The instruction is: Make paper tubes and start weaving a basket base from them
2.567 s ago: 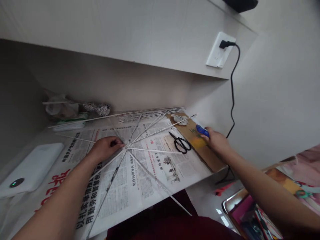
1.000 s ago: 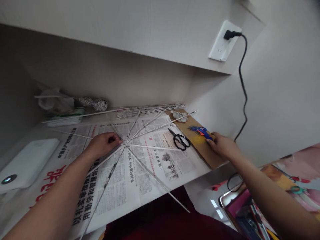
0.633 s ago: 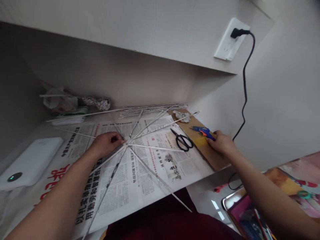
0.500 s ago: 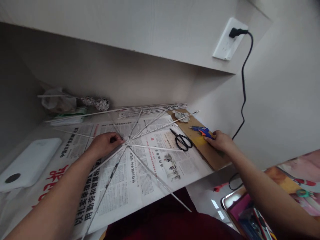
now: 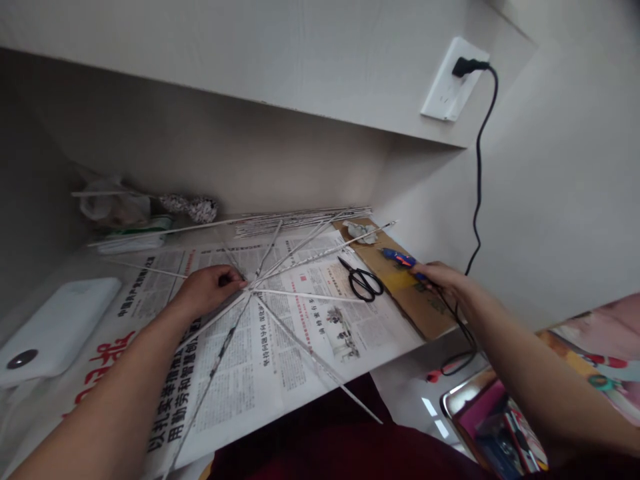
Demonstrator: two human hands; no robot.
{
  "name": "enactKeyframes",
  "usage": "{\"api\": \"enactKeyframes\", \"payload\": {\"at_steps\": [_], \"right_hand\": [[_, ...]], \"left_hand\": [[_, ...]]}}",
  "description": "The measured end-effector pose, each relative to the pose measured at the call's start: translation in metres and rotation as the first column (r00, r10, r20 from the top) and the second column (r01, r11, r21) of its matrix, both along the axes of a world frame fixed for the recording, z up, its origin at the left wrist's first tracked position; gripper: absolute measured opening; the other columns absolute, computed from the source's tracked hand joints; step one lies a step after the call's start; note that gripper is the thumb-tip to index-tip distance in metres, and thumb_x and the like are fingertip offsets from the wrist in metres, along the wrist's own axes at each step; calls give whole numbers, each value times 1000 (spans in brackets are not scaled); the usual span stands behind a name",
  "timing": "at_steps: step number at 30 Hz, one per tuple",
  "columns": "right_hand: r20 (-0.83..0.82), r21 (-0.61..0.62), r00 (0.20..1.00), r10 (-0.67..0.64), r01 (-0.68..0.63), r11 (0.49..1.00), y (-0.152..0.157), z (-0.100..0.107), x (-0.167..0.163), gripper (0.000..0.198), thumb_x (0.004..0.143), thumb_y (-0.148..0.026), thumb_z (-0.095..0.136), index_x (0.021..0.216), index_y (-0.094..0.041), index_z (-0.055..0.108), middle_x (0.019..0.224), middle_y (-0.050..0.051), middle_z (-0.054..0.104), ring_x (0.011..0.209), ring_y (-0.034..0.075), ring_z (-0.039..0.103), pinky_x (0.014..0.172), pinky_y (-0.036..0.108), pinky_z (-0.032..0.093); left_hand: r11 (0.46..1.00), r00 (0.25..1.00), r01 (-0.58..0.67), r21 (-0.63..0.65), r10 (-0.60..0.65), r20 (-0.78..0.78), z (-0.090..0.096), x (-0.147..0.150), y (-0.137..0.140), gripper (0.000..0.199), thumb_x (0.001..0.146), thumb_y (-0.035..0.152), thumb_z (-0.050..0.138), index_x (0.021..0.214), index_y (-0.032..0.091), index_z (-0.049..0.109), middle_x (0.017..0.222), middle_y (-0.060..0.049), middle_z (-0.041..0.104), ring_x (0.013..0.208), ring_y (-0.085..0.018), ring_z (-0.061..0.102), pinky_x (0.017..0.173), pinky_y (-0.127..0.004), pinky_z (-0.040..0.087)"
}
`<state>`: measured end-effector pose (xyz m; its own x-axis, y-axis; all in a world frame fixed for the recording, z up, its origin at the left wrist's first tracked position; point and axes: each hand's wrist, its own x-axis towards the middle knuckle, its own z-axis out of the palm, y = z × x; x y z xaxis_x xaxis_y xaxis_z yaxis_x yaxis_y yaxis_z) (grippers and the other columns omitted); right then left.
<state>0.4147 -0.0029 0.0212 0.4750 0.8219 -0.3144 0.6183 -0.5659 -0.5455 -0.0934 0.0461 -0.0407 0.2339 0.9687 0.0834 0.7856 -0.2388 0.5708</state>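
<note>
Thin rolled-newspaper sticks [image 5: 310, 295] cross at one point and fan out like spokes over the newspaper [image 5: 280, 353]. My left hand [image 5: 213, 288] is closed in a pinch on the sticks just left of the crossing point. Over the cardboard at the right, my right hand [image 5: 443, 277] grips the handle of a blue glue gun [image 5: 399, 259] with orange parts, its nozzle pointing left. Black-handled scissors [image 5: 364, 283] lie between the two hands, with one stick's end reaching them.
A bundle of paper sticks [image 5: 295, 222] lies along the back. Cardboard [image 5: 415, 307] bears a crumpled wad [image 5: 360, 231]. A white device [image 5: 60, 327] is at left, plastic bag [image 5: 113, 203] behind. A black cord [image 5: 479, 180] hangs from the wall socket [image 5: 453, 87]; an open case [image 5: 480, 413] stands lower right.
My right hand has closed round the glue gun's handle and turned it a little on the cardboard. Its cord now shows below the hand. My left hand stays on the sticks.
</note>
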Motion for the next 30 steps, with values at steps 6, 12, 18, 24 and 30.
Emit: {"api": "enactKeyframes", "payload": {"at_steps": [6,12,18,24,30], "right_hand": [[-275,173,959,70,-22,985,-15,6,4,12,82,-26,52,81,-15,58,74,8,67,60,15,62,57,25,53],[492,261,871,-5,-142,955,-28,5,17,46,86,-46,52,119,-14,54,97,15,68,85,28,64,72,37,50],[823,104,553,129,-369,924,-33,-15,8,62,96,-43,34,144,-4,29,118,25,60,103,34,59,83,41,45],[888,-1,404,219,-474,881,-20,-33,8,55,96,-40,34,144,-14,35,102,19,63,93,32,58,77,40,45],[789,77,542,290,-555,829,-14,-41,21,58,94,-39,39,142,-8,38,111,20,61,100,30,58,87,38,45]], "left_hand": [[1000,1000,-6,-15,5,-12,1,1,0,38,72,60,54,75,23,64,78,0,70,78,-22,63,67,-28,41],[1000,999,19,-12,-19,-41,-1,-1,2,39,76,60,53,77,23,65,80,1,72,80,-21,63,69,-28,40],[999,998,33,-2,-33,-49,0,0,1,41,76,61,52,78,22,65,84,0,72,82,-21,63,70,-28,40],[1000,1000,24,-13,-24,-12,1,1,0,43,74,62,53,77,21,65,80,0,71,79,-21,63,70,-27,41],[1000,999,23,7,-23,33,-4,0,2,39,73,60,56,75,22,65,79,0,71,76,-20,63,68,-27,41]]}}
